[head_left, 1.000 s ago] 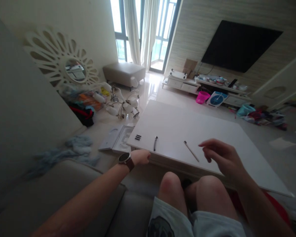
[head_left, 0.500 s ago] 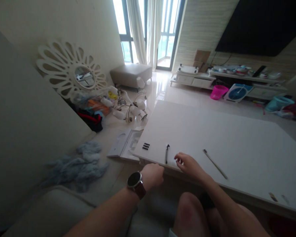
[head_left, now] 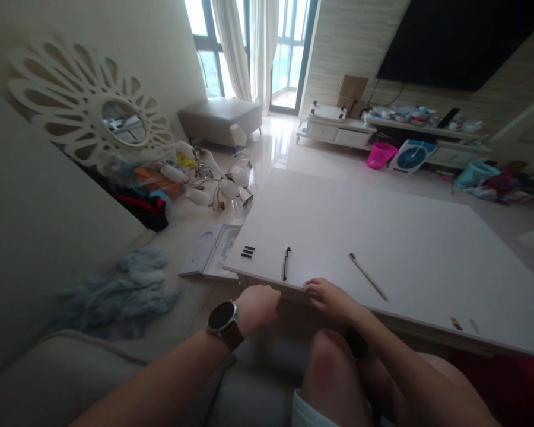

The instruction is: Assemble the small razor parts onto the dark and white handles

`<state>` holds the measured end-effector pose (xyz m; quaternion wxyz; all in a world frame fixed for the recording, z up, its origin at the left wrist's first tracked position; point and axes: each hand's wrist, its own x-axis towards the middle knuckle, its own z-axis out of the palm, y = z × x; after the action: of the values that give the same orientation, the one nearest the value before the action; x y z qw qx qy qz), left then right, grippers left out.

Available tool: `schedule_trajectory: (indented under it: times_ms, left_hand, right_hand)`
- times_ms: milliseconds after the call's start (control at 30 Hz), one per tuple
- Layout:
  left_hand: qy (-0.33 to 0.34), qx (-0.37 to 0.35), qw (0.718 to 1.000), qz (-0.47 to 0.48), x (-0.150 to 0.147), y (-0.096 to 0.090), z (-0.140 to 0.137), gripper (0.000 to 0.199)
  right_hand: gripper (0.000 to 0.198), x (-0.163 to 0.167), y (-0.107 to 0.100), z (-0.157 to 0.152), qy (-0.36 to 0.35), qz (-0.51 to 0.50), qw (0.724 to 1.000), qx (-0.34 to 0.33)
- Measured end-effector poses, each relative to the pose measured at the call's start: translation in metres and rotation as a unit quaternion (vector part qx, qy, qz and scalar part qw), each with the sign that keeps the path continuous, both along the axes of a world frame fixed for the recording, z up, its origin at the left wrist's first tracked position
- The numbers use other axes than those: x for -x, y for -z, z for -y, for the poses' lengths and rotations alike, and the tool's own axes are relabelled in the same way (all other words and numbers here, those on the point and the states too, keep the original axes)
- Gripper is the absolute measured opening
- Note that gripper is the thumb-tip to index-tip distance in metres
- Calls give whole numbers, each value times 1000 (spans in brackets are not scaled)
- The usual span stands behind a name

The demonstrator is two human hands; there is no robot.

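Observation:
My left hand (head_left: 258,307), with a watch (head_left: 222,317) on the wrist, is closed in front of the white table's (head_left: 311,207) near edge. Its fingers curl under, so what they may hold is hidden. My right hand (head_left: 329,298) is at that edge, fingers bent and pressed together; anything between them is too small to make out. A thin black tool with an angled head (head_left: 286,264) lies on the tabletop just beyond the gap between my hands. To its left are several short black strips (head_left: 248,252). Right of my right hand lies a slim brush-like stick (head_left: 367,276).
Two small pieces, one a brown and black piece (head_left: 456,324), lie near the table's right front edge. An open white box (head_left: 220,252) is on the floor at the left. Beyond it are a chandelier (head_left: 222,184) and a grey-blue cloth (head_left: 129,293). A grey seat (head_left: 93,367) is below.
The view has shifted, so the table sits further left and higher in the picture. My right hand has come down to the table edge and its fingers have drawn together. The left hand stays closed.

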<state>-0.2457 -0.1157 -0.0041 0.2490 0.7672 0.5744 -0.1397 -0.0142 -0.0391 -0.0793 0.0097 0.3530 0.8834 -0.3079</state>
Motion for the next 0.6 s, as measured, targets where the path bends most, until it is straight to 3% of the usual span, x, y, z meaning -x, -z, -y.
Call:
schedule_trajectory:
  times_ms: [100,200,400,600]
  left_hand:
    - [15,-6,1000,-9,-4,-3,4,27]
    - [28,-6,1000,-5,-5,-7,6,30]
    - [27,0,1000,-5,-3,-9,3,26]
    - [28,-4,1000,3,-2,-5,3,27]
  right_hand:
    - [20,14,-15,12,18,-89,996,8]
    - [19,33,-24,22,-15,-146,989,25]
    - [23,47,-6,29,-79,-79,994,-17]
    - [23,43,2,35,-99,-44,994,-23]
